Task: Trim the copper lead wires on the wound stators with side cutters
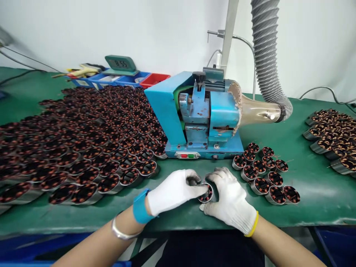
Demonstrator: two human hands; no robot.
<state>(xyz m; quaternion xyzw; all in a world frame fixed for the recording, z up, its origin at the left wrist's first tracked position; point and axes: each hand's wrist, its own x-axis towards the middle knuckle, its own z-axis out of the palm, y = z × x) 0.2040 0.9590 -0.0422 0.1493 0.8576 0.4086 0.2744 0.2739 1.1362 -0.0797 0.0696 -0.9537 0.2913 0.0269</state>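
Observation:
In front of the blue machine, a small round motor stator (206,195) with a silver metal ring and copper windings sits low over the green table. My left hand (176,190), in a white glove with a blue wristband, is closed at its left side, its thumb reaching over the top. Greyed fingertips of my right hand (229,194), in a white glove with a yellow cuff, curve around the right side of the same stator. Thumb and fingers there bracket its near and far rim. Any fine wire between the left fingers is too small to make out.
A blue belt machine (194,122) with a grey suction hose (267,52) stands ahead. Many stators (83,144) fill the left; a smaller group (260,168) lies right, with paler ones (333,137) at far right. Bins (154,79) and a clock (121,63) are behind.

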